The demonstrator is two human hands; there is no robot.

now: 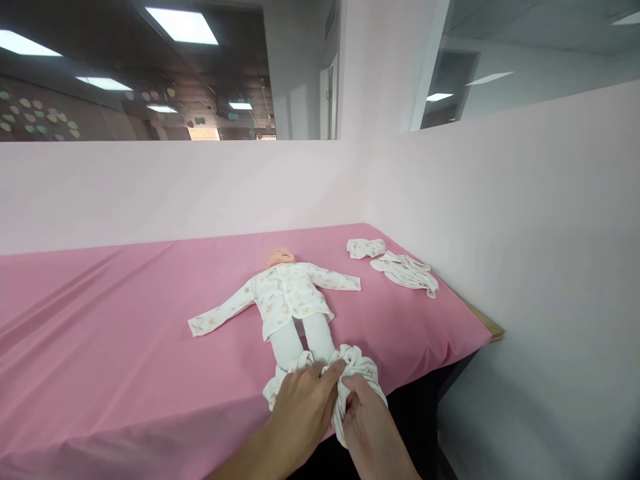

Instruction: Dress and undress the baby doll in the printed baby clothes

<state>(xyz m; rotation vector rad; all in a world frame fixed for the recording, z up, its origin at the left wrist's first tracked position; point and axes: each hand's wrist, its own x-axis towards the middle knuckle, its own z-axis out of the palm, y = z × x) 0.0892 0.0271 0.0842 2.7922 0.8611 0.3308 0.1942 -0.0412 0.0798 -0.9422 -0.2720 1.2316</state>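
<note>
A bunched pair of printed baby trousers (350,363) is lying at the near edge of the table, gathered around the feet of a doll (293,300), and both hands are working on it. The left hand (303,407) is reaching in from below with its fingers curled closed over the cloth, pinching a fold of the trousers near the middle of the bundle. The right hand (367,413) is coming in just beside it, its fingers also closed on the fabric, gripping the right part of the bundle; the two hands are nearly touching each other. The doll is lying on its back with its head pointing away from the person, wearing a matching printed top with the sleeves spread out to either side, and its white legs are showing between the top and the trousers. It is resting on a pink cloth (125,333) that is covering the table. Well apart, toward the far right corner, a small folded printed garment (366,248) is sitting just beside a flatter folded piece (406,272). Pale pink partition walls (525,233) are enclosing the table at the back and on the right.
</note>
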